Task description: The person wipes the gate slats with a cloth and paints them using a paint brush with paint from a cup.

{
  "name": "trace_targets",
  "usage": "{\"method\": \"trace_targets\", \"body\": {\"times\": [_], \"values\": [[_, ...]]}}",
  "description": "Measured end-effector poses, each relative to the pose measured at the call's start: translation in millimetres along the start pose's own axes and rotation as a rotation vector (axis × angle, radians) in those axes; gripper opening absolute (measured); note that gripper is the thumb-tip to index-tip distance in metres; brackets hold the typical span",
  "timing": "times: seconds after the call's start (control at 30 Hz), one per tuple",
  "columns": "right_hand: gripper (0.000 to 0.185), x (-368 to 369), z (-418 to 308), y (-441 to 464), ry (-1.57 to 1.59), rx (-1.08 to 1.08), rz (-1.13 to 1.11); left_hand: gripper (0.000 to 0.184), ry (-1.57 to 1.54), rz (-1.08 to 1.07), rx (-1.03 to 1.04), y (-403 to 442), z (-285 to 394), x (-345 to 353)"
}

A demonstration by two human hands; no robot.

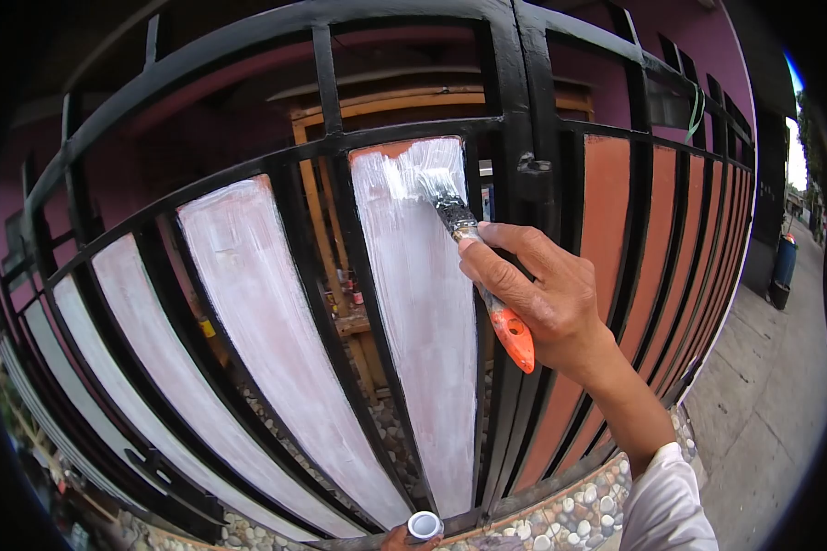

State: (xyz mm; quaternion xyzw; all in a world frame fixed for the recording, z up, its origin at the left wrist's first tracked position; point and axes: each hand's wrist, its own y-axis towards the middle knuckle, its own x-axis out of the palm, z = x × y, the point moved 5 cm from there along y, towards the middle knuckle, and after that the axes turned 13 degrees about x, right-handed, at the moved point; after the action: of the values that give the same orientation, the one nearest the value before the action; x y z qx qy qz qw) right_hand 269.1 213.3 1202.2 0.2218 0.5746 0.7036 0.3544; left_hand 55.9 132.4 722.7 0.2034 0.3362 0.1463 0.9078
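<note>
My right hand grips a paintbrush with an orange-tipped handle. Its bristles press on the upper part of a gate panel, where wet white paint lies in thick streaks. A reddish-brown strip still shows along that panel's top edge. At the bottom of the view, my left hand is wrapped round a small white paint can; most of this hand is cut off by the frame. White paint also covers the panels to the left, such as the neighbouring panel.
Black metal bars frame the panels. Right of the gate latch stand reddish-brown panels. Pebbled ground runs along the gate's foot, and a paved path lies at right with a blue bin.
</note>
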Motion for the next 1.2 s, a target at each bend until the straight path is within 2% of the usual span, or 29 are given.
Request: {"method": "trace_targets", "body": {"times": [0.23, 0.4, 0.53, 0.77, 0.93, 0.97, 1.03, 1.2], "values": [[0.032, 6, -7, 20, -0.030, -0.093, 0.095, 0.067, -0.015, 0.005, 0.018, 1, 3, -5], [0.029, 14, -22, 10, -0.072, -0.103, -0.022, 0.065, -0.001, 0.007, 0.016, -2, -2, -6], [0.033, 5, -26, 22, -0.047, -0.090, 0.054, 0.064, -0.036, 0.035, 0.019, -4, -7, -5], [0.033, 16, -32, 15, -0.045, -0.093, -0.002, 0.064, -0.003, 0.038, 0.020, -3, -2, -10], [0.030, 13, -33, 28, -0.069, -0.136, 0.059, 0.064, -0.005, 0.041, 0.027, -3, -1, -12], [0.030, 15, -34, 27, -0.071, -0.134, 0.058, 0.063, -0.018, 0.009, -0.026, -4, -2, -11], [0.044, 21, -34, 26, -0.036, -0.073, -0.007, 0.062, -0.031, -0.023, -0.081, -6, -5, -10], [0.045, 14, -41, 25, -0.042, -0.071, 0.002, 0.061, -0.053, -0.042, -0.149, -4, -3, -12]]}}
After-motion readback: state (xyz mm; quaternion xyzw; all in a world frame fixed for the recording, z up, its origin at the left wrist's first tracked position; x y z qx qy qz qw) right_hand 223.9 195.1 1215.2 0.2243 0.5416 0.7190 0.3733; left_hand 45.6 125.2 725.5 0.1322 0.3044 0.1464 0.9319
